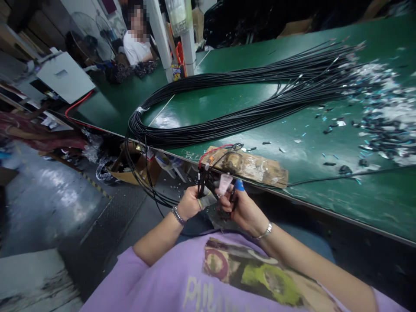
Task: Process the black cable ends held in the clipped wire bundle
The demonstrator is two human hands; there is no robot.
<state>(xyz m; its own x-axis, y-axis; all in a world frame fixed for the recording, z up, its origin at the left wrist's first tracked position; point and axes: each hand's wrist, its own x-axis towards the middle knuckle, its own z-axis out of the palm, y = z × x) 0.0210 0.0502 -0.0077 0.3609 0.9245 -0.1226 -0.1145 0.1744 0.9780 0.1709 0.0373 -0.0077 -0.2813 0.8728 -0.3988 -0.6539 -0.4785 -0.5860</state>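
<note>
My left hand (190,203) is closed around a black cable end (202,184) just below the edge of the green table (227,108). My right hand (242,208) is closed too, its taped fingers pinching a small black tool or cable piece I cannot make out. Both hands sit close together over my lap. A thin red wire (214,150) rises from them to a worn cardboard pad (253,167) on the table edge. A large bundle of long black cables (247,95) loops across the table and hangs over its near edge.
Cut bits of black and white insulation (380,112) litter the table's right side. A single black cable (341,177) lies along the front edge. Cardboard boxes (136,167) stand under the table. A seated person (138,43) is at the far end, beside a white pillar (160,39).
</note>
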